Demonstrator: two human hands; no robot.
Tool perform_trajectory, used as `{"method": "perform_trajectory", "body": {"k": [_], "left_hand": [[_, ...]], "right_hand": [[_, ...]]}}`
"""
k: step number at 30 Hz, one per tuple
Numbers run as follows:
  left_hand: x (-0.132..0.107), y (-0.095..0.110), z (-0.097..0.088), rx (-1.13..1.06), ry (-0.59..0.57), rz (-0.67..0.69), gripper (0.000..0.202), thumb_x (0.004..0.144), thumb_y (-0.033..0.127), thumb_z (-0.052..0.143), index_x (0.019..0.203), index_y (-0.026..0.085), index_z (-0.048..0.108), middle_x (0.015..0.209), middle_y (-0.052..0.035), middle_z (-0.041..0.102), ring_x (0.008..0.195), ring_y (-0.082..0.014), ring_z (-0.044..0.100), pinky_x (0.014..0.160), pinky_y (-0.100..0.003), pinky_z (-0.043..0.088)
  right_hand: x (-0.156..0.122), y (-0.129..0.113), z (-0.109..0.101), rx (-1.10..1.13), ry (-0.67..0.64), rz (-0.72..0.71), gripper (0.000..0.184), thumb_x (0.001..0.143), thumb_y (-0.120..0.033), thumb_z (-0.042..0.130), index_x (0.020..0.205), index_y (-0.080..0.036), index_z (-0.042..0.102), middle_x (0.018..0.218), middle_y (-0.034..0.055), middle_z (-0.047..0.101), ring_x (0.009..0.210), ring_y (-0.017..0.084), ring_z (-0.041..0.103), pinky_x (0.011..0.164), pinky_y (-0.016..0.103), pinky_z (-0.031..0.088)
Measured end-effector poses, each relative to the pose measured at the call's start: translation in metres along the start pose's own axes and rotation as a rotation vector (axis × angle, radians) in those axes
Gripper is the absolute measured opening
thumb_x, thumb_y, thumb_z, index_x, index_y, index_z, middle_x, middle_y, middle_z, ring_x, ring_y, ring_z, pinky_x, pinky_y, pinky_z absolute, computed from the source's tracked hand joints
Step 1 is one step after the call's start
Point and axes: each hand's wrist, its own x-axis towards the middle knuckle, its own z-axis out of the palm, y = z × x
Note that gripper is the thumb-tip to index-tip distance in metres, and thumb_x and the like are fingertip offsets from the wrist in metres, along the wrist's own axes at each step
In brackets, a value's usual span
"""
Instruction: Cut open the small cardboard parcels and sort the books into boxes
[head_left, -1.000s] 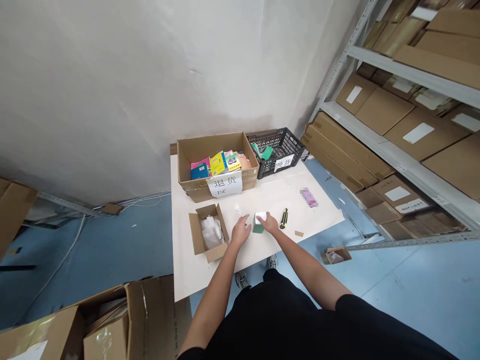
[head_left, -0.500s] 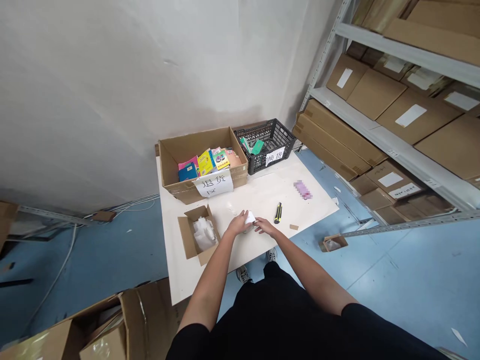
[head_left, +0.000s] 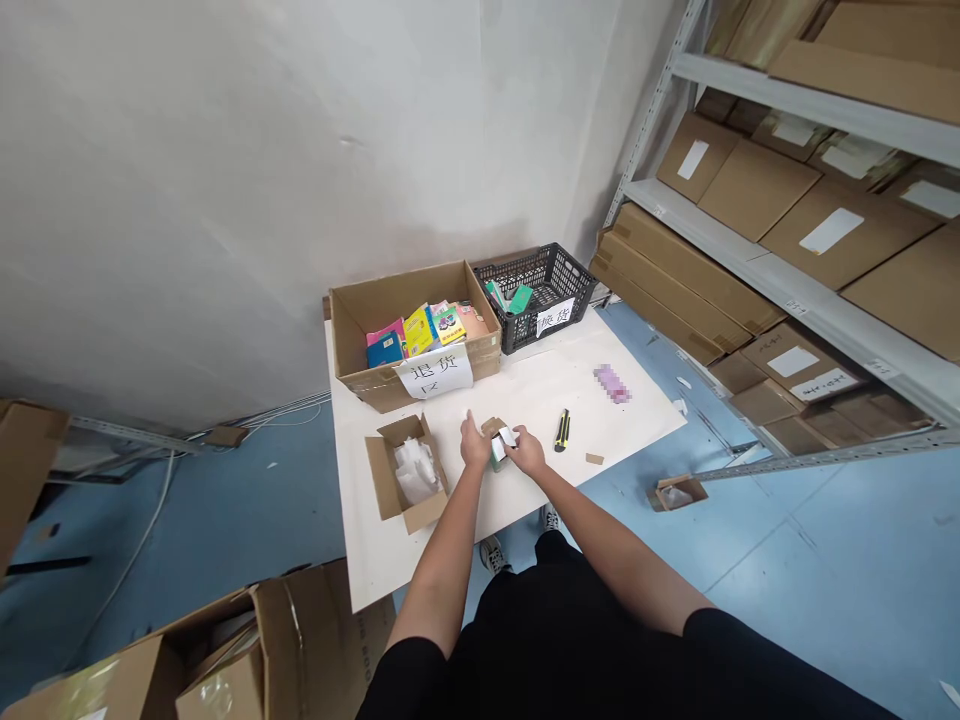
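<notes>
A small box (head_left: 496,455) with a greenish side and raised white and brown flaps is between my hands, over the front of the white table. My left hand (head_left: 474,445) holds its left side, index finger stretched forward. On the other side, my right hand (head_left: 529,453) grips the box near a white flap (head_left: 508,436), fingers curled. What the box contains is too small to make out. To the left stands an open cardboard box (head_left: 386,478) with crumpled white packing (head_left: 417,471) inside. A black and yellow utility knife (head_left: 562,430) lies right of my hands.
At the table's back are a large carton (head_left: 352,378) of colourful booklets, with a handwritten sign, and a black plastic crate (head_left: 517,330) holding green items. A blurred pink item (head_left: 613,383) and a cardboard scrap (head_left: 594,459) lie right. Shelves (head_left: 750,250) of cartons rise beyond.
The small box has turned so its opened flaps and greenish side show. My left index finger has stretched forward, and my right hand has closed in on the box. The view has shifted slightly.
</notes>
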Motion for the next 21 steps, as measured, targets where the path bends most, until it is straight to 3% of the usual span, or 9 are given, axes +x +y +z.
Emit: {"method": "perform_trajectory", "body": {"k": [2,4,6,9,11,14,17,19,21], "left_hand": [[-0.005,0.002,-0.003,0.050,0.006,0.042,0.046,0.097,0.039,0.062,0.140,0.024,0.067,0.157,-0.0126,0.056,0.137,-0.0321,0.057,0.115,-0.047,0.047],[-0.008,0.003,-0.004,0.099,-0.084,0.123,0.034,0.098,0.034,0.057,0.126,0.026,0.075,0.148,-0.0091,0.064,0.134,-0.0297,0.058,0.117,-0.045,0.045],[-0.011,0.003,-0.003,0.111,-0.210,0.166,0.038,0.094,0.031,0.062,0.129,0.026,0.074,0.138,-0.0082,0.070,0.129,-0.0283,0.061,0.115,-0.043,0.046],[-0.013,0.000,0.001,0.078,-0.273,0.144,0.050,0.088,0.024,0.064,0.138,0.022,0.068,0.135,-0.0103,0.072,0.125,-0.0286,0.064,0.113,-0.043,0.048],[-0.013,-0.004,0.002,0.043,-0.282,0.144,0.050,0.089,0.020,0.058,0.138,0.022,0.068,0.134,-0.0099,0.073,0.125,-0.0275,0.065,0.114,-0.043,0.048],[-0.013,-0.012,0.000,-0.003,-0.311,0.177,0.057,0.085,0.017,0.062,0.142,0.024,0.066,0.141,-0.0075,0.070,0.132,-0.0257,0.063,0.117,-0.041,0.046],[-0.015,-0.022,-0.002,-0.048,-0.359,0.250,0.084,0.072,0.021,0.078,0.152,0.022,0.056,0.154,-0.0110,0.059,0.143,-0.0302,0.054,0.122,-0.045,0.042],[-0.018,-0.028,-0.001,-0.067,-0.368,0.279,0.098,0.065,0.023,0.084,0.157,0.020,0.049,0.157,-0.0144,0.055,0.145,-0.0329,0.052,0.122,-0.047,0.042],[-0.021,-0.032,0.002,-0.075,-0.349,0.289,0.098,0.066,0.025,0.085,0.156,0.020,0.049,0.152,-0.0143,0.058,0.140,-0.0316,0.055,0.119,-0.045,0.044]], "right_hand": [[-0.001,-0.003,-0.001,0.012,-0.004,-0.016,0.050,0.100,-0.028,0.057,0.149,-0.022,0.049,0.107,0.0068,0.077,0.102,0.025,0.071,0.090,0.030,0.048],[-0.002,-0.003,-0.003,0.028,-0.002,-0.038,0.050,0.105,-0.025,0.047,0.154,-0.024,0.043,0.110,0.0066,0.077,0.105,0.024,0.071,0.092,0.031,0.048],[-0.002,-0.002,-0.003,0.057,0.014,-0.087,0.046,0.107,-0.024,0.040,0.152,-0.026,0.047,0.121,0.0060,0.075,0.114,0.023,0.069,0.098,0.030,0.048],[0.001,0.003,-0.004,0.063,0.010,-0.129,0.042,0.108,-0.022,0.036,0.139,-0.026,0.064,0.132,0.0067,0.071,0.124,0.020,0.065,0.106,0.028,0.045],[0.005,0.005,-0.006,0.025,-0.021,-0.102,0.040,0.106,-0.023,0.041,0.135,-0.026,0.069,0.131,0.0073,0.071,0.124,0.021,0.064,0.107,0.029,0.045],[0.011,0.005,-0.011,-0.042,-0.056,-0.063,0.041,0.097,-0.032,0.064,0.138,-0.029,0.069,0.131,0.0072,0.070,0.123,0.025,0.064,0.104,0.031,0.048],[0.017,-0.001,-0.013,-0.115,-0.088,-0.079,0.058,0.077,-0.040,0.086,0.133,-0.028,0.073,0.140,0.0098,0.064,0.129,0.031,0.059,0.104,0.037,0.049],[0.021,-0.007,-0.012,-0.151,-0.122,-0.085,0.061,0.069,-0.039,0.090,0.126,-0.026,0.076,0.150,0.0119,0.057,0.138,0.036,0.051,0.106,0.041,0.048],[0.024,-0.013,-0.009,-0.170,-0.145,-0.078,0.056,0.066,-0.035,0.091,0.120,-0.024,0.078,0.159,0.0141,0.048,0.147,0.040,0.042,0.107,0.045,0.048]]}}
